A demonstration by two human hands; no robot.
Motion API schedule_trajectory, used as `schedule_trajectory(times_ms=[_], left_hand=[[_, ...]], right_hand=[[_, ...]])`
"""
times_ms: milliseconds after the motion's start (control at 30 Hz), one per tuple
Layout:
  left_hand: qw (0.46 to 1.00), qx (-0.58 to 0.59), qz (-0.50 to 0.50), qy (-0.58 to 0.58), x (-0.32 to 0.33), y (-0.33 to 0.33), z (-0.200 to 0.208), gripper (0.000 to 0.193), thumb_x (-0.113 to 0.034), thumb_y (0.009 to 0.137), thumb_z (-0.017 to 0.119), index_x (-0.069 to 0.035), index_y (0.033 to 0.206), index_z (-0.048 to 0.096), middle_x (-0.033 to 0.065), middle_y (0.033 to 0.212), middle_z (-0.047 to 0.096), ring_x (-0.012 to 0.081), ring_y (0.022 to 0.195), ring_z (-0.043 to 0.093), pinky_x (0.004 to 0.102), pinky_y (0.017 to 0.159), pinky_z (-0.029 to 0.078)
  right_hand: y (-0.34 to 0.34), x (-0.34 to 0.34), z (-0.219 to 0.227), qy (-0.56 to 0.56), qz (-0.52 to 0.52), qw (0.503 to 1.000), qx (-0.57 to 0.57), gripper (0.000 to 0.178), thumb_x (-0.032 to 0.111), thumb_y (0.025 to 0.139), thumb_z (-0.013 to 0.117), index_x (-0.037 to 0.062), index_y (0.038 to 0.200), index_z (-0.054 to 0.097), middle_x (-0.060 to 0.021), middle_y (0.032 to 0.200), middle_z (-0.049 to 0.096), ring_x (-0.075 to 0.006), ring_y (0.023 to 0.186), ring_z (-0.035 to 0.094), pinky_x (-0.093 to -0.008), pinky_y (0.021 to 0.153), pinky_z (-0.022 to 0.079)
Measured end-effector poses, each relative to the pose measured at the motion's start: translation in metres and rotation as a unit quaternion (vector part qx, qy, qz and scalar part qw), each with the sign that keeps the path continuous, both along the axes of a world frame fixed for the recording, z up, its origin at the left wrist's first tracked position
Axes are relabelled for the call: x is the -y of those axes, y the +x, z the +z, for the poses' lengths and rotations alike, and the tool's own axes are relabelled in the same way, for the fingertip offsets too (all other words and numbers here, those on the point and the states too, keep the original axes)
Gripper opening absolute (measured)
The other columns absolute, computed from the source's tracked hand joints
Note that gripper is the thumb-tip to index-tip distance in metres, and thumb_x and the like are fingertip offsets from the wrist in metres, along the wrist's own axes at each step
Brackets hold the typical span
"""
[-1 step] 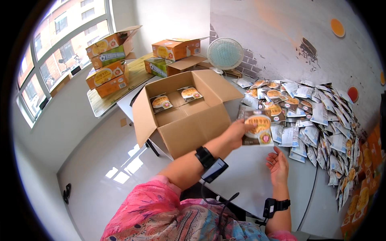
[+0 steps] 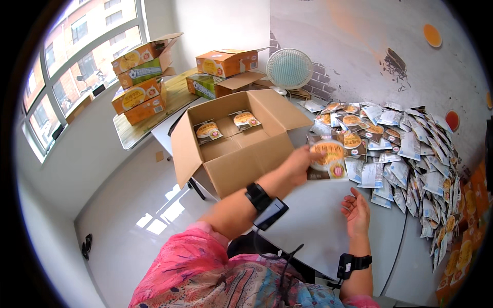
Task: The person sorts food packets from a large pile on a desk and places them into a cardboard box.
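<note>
My left hand point(image 2: 297, 167) pinches the left edge of a brown-and-white food packet point(image 2: 328, 160) with a bowl picture on its front. It holds the packet over the table, to the right of a large open cardboard box point(image 2: 241, 172). Inside that box lie two similar packets, one at the left point(image 2: 208, 132) and one farther back point(image 2: 245, 119). My right hand point(image 2: 356, 213) is palm up below the held packet, empty, its fingers loosely bent and apart. A big heap of packets point(image 2: 395, 149) spreads along the table's right side, many showing their white backs.
A white fan point(image 2: 289, 69) stands behind the box. Orange and green cartons are stacked on a wooden-topped table point(image 2: 125, 134) at the back left, others point(image 2: 226, 64) near the wall. More orange cartons point(image 2: 459, 251) stand at the far right. A dark cable point(image 2: 395, 254) crosses the grey table.
My left hand and the packet have shifted slightly up and to the left, toward the cardboard box. My right hand has stayed almost in place.
</note>
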State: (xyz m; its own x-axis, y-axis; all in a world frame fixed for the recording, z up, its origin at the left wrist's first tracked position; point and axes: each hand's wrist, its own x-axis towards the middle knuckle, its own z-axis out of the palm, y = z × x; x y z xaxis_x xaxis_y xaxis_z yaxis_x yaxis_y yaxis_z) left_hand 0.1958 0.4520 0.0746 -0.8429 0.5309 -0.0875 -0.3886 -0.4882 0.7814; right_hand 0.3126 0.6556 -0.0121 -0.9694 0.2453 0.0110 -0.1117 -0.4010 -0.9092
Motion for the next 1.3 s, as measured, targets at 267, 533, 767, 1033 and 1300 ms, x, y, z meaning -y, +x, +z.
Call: schedule_trajectory(times_ms=[267, 533, 767, 1033, 1300], left_hand=[[0.992, -0.013, 0.11, -0.06, 0.15, -0.062, 0.053, 0.036, -0.01, 0.086, 0.045, 0.009, 0.116, 0.038, 0.0222, 0.115, 0.051, 0.0323, 0.104, 0.054, 0.0454, 0.095, 0.04], [0.936, -0.032, 0.278, -0.213, 0.236, -0.098, 0.013, 0.026, 0.006, 0.082, 0.046, 0.014, 0.106, 0.043, 0.0242, 0.103, 0.055, 0.0361, 0.089, 0.06, 0.0513, 0.073, 0.052], [0.939, 0.08, 0.249, -0.221, 0.26, -0.139, -0.036, 0.025, 0.005, 0.083, 0.044, 0.013, 0.106, 0.044, 0.0242, 0.103, 0.055, 0.0365, 0.09, 0.06, 0.0488, 0.073, 0.053], [0.945, 0.155, 0.177, -0.228, 0.214, -0.184, -0.056, 0.029, 0.002, 0.084, 0.042, 0.008, 0.111, 0.039, 0.0225, 0.118, 0.047, 0.0348, 0.104, 0.053, 0.0534, 0.082, 0.047], [0.937, 0.241, 0.126, -0.221, 0.187, -0.201, -0.064, 0.031, 0.003, 0.084, 0.037, 0.009, 0.115, 0.035, 0.0241, 0.121, 0.043, 0.0374, 0.111, 0.047, 0.0575, 0.089, 0.041]], right_hand=[[0.001, 0.011, 0.012, 0.005, 0.0, 1.0, 0.007, 0.036, 0.028, 0.09, 0.049, 0.0019, 0.114, 0.051, -0.0048, 0.087, 0.058, -0.0109, 0.075, 0.055, -0.0223, 0.064, 0.046], [0.002, 0.01, 0.01, 0.005, -0.008, 1.0, 0.012, 0.033, 0.027, 0.091, 0.049, 0.0022, 0.111, 0.053, -0.0036, 0.085, 0.058, -0.0098, 0.073, 0.054, -0.022, 0.064, 0.046], [0.0, 0.005, 0.006, 0.008, -0.014, 0.999, 0.031, 0.033, 0.028, 0.09, 0.049, 0.0021, 0.111, 0.053, -0.0033, 0.085, 0.057, -0.0094, 0.073, 0.054, -0.0219, 0.064, 0.046], [-0.002, 0.003, 0.003, 0.007, -0.002, 1.0, 0.021, 0.032, 0.026, 0.091, 0.049, 0.001, 0.11, 0.052, -0.0046, 0.085, 0.058, -0.0104, 0.072, 0.055, -0.0221, 0.063, 0.047], [0.0, 0.008, 0.008, 0.021, 0.0, 1.0, 0.021, 0.033, 0.026, 0.09, 0.049, -0.0003, 0.11, 0.051, -0.0056, 0.085, 0.057, -0.0112, 0.072, 0.055, -0.0222, 0.062, 0.047]])
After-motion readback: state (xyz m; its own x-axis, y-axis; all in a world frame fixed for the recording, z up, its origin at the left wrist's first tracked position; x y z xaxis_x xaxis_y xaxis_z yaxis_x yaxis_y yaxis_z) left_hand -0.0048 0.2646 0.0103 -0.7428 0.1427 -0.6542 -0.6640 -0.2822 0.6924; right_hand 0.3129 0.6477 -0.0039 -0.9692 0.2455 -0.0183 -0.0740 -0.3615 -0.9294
